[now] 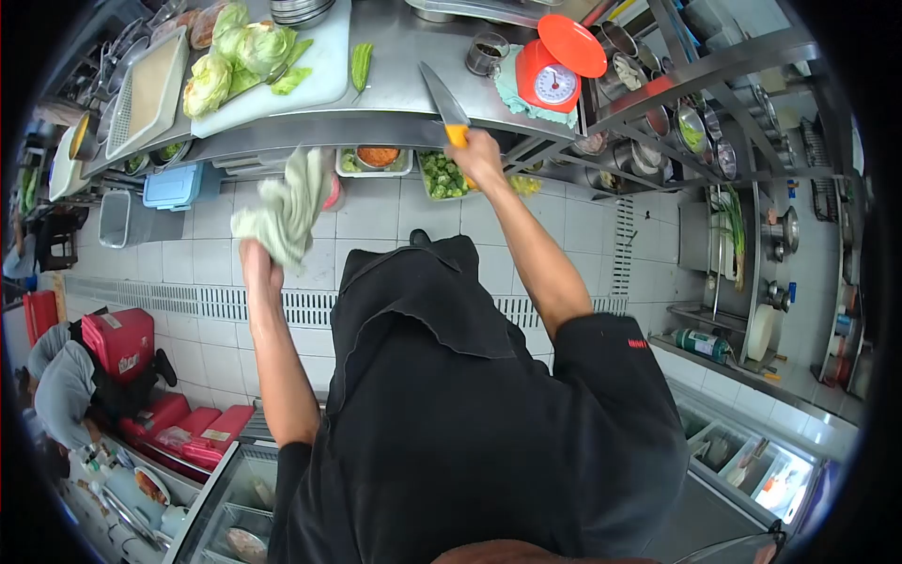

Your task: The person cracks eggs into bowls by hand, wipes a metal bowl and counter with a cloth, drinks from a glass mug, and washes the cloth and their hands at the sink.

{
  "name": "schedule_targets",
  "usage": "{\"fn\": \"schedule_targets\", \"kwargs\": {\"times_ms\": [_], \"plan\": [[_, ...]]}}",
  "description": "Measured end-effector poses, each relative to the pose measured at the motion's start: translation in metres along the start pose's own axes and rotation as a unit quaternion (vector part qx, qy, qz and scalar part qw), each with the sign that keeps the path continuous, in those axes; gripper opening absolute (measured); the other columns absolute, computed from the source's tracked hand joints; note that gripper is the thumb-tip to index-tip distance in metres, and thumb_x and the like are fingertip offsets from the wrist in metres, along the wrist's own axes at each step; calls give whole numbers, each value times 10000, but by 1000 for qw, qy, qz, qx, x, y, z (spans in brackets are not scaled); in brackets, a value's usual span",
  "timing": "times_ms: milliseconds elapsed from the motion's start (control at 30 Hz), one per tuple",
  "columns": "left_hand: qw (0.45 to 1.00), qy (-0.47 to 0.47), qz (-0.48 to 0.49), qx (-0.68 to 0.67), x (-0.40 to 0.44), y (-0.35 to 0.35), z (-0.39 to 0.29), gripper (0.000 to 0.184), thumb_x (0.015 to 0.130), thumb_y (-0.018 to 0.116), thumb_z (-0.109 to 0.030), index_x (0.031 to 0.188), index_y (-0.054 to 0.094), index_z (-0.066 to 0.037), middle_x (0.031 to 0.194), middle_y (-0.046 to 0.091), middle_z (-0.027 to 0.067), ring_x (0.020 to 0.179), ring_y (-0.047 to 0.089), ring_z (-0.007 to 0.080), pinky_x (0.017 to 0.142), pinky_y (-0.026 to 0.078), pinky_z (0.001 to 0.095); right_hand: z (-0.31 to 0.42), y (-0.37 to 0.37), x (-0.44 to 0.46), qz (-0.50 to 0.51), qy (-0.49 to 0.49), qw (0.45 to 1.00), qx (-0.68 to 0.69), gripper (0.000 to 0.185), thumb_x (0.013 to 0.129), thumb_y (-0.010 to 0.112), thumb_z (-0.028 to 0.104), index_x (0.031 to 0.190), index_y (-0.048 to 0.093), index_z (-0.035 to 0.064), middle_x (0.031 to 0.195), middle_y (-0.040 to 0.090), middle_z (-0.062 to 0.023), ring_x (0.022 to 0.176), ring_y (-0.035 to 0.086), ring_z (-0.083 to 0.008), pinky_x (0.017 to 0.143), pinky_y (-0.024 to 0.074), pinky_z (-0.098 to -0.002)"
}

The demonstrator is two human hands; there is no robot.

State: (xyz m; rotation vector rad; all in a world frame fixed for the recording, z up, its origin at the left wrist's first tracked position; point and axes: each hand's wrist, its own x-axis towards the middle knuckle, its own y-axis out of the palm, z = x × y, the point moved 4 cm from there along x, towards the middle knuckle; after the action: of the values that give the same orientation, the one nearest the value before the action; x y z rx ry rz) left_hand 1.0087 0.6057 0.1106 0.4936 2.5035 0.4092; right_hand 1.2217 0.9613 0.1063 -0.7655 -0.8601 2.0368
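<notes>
My left hand [260,266] is closed on a pale green and white cloth [287,209], which hangs in the air in front of the steel counter [404,85]. My right hand [479,158] grips the yellow handle of a large knife [443,101]; the blade points away from me over the counter's edge. Left of the blade a green ridged vegetable [361,66] lies on the steel. Lettuce heads [258,49] rest on a white cutting board [324,70] farther left. Below the knife, a container of cut green vegetables [440,176] sits under the counter edge.
A red scale [548,77] and a glass jar [486,56] stand at the counter's right. Metal racks [695,70] with bowls rise on the right. A blue-lidded box [173,186] is below the counter at left. A seated person [66,376] is at far left beside red boxes [119,343].
</notes>
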Motion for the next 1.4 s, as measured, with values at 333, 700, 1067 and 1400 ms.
{"fn": "schedule_targets", "kwargs": {"times_ms": [333,700,1067,1400], "plan": [[905,-180,-340,183,-135,-234,166,336,871,434,-175,996,625,72,898,652,176,781,654,264,651,514,390,31,6,134,-78,30,996,-41,467,789,681,409,1051,697,23,1080,671,-224,1053,633,-363,914,499,-435],[819,-299,-473,123,-280,-311,294,419,821,491,-156,1110,579,134,989,631,210,850,657,367,693,513,466,-39,-47,162,5,212,857,469,662,900,504,628,1125,510,5,951,608,-200,599,632,-253,473,448,-338],[872,-195,-356,274,-221,-252,237,360,854,503,-217,1024,663,57,952,673,261,916,659,380,727,506,462,-37,-59,159,5,127,920,372,437,915,478,477,683,466,107,570,423,-19,486,487,-143,365,361,-296],[860,-248,-326,305,-203,-227,220,398,852,551,-288,1063,667,28,968,687,244,937,662,344,770,492,421,69,-184,-12,106,-17,959,264,556,922,508,542,670,571,50,594,539,-37,466,471,-100,431,308,-253]]}}
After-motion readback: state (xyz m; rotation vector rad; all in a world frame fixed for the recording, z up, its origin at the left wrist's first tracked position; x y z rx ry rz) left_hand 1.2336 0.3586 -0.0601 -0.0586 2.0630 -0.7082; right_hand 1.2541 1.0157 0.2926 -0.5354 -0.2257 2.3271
